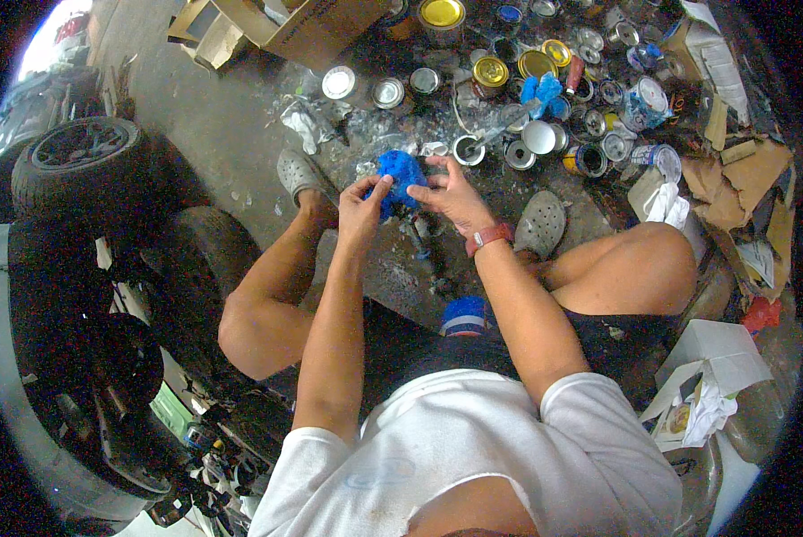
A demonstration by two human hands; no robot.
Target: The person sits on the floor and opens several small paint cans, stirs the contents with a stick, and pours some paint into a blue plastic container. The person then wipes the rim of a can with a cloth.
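Observation:
Between my hands is a bunched piece of thin, bright blue plastic (400,182), held above the floor between my feet. My left hand (363,204) is closed on its left edge, thumb and fingers pinched together. On the opposite side, my right hand (455,199) has its thumb against the plastic and its index finger curled at the upper edge. A red band (488,237) circles my right wrist. Below the plastic, a slim dark object with a blue part (422,254) shows; its kind is unclear. An open can with pale contents (469,150) stands just beyond my right fingers.
Several paint cans with gold lids (490,72) and other tins crowd the far right. A crumpled white cloth (307,123) lies beyond my left foot. Cardboard boxes (321,31) stand at the back. A car wheel (79,157) is at left; a white box (719,358) is at right.

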